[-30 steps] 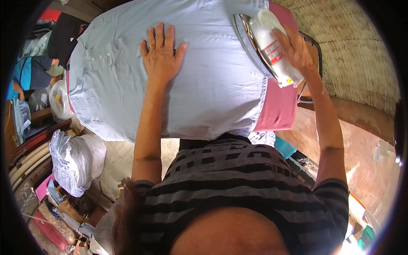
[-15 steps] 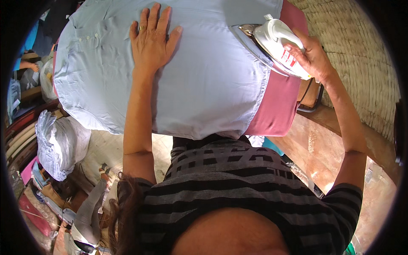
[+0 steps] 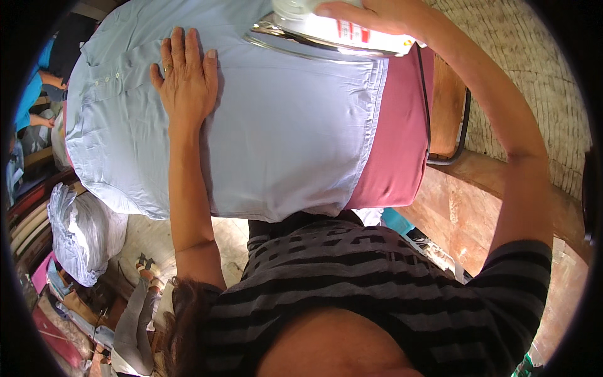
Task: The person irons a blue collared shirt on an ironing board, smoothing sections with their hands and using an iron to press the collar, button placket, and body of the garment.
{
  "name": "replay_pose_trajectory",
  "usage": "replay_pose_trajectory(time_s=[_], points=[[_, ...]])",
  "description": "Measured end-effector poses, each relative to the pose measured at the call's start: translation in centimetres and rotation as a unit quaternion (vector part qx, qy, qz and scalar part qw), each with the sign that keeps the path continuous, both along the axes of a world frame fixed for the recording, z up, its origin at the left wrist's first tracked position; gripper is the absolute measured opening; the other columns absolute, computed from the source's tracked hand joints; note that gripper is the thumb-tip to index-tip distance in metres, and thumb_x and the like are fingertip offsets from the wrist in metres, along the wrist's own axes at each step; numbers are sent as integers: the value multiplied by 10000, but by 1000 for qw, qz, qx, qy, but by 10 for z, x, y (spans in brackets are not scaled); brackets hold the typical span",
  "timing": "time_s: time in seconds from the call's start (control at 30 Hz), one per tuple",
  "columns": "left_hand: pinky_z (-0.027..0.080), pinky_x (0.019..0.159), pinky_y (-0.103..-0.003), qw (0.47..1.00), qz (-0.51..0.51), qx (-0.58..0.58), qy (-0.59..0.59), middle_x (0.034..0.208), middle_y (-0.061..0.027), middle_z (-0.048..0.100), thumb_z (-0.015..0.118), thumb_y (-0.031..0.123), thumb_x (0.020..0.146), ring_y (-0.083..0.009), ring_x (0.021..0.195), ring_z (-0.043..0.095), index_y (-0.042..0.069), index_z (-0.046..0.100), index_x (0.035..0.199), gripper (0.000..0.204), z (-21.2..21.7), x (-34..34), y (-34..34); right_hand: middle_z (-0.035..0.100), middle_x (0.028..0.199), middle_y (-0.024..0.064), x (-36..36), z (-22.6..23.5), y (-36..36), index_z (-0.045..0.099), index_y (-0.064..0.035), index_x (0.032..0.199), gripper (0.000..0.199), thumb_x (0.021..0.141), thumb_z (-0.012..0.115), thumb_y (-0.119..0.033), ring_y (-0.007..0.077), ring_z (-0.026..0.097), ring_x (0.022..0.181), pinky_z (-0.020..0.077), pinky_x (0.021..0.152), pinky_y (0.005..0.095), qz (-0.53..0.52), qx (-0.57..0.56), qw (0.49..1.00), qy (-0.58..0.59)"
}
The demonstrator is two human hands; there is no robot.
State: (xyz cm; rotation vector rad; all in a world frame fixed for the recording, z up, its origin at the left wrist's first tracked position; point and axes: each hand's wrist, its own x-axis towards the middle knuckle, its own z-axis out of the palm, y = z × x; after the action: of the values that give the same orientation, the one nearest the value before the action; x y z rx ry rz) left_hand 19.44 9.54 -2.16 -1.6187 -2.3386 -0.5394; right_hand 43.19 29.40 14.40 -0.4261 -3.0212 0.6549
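A light blue garment (image 3: pixel 276 132), with buttons at its left part, lies spread over an ironing board with a dark pink cover (image 3: pixel 400 141). My left hand (image 3: pixel 187 78) rests flat on the cloth, fingers pointing away from me, a ring on one finger. My right hand (image 3: pixel 383 14) grips a white clothes iron (image 3: pixel 314 28) near the top edge of the view. Its shiny metal soleplate sits on the cloth with the tip toward the left. The upper part of the iron's handle is cut off by the frame.
A dark power cord (image 3: pixel 426 100) hangs from the iron over the board's right end, beside a black metal frame (image 3: pixel 463 135). Bundled clothes in clear plastic (image 3: pixel 88 232) lie at the left. A co-worker's blue sleeve and hands (image 3: pixel 45 100) show at the far left.
The iron in my right hand has moved left and away from me across the cloth, and has turned. In view, the left hand and the board have shifted slightly left.
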Motion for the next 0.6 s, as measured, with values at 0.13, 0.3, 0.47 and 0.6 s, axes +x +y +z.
replay_pose_trajectory(time_s=[0.13, 0.3, 0.47, 0.6], points=[[146, 1163, -583, 1000, -6, 7, -8, 1591, -81, 325, 348, 447, 1022, -307, 1481, 253, 161, 382, 1509, 566, 3, 3, -1, 655, 775, 177, 27, 10, 9, 603, -28, 947, 308, 915, 668, -327, 323, 676, 708, 526, 657, 399, 18, -29, 999, -32], [136, 1172, -553, 1000, -11, 6, -12, 1600, -62, 313, 355, 450, 1014, -292, 1488, 244, 195, 372, 1520, 567, 3, 1, 2, 666, 849, 196, 18, 8, 3, 612, -24, 969, 343, 918, 654, -361, 373, 670, 805, 522, 710, 426, 7, 1, 999, -36], [138, 1166, -577, 999, -22, 7, -36, 1583, -97, 345, 387, 385, 979, -299, 1483, 260, 173, 414, 1499, 562, 7, -7, -4, 671, 881, 211, -3, 18, -19, 615, -37, 1040, 421, 938, 607, -445, 383, 666, 833, 513, 728, 439, -29, 25, 993, -109], [145, 1162, -569, 999, -16, 11, -35, 1576, -93, 351, 399, 362, 973, -294, 1474, 273, 178, 434, 1485, 545, 11, -2, -3, 667, 841, 194, 5, 13, -6, 608, -44, 1017, 402, 930, 620, -436, 370, 661, 785, 503, 689, 432, 6, -38, 997, -67]])
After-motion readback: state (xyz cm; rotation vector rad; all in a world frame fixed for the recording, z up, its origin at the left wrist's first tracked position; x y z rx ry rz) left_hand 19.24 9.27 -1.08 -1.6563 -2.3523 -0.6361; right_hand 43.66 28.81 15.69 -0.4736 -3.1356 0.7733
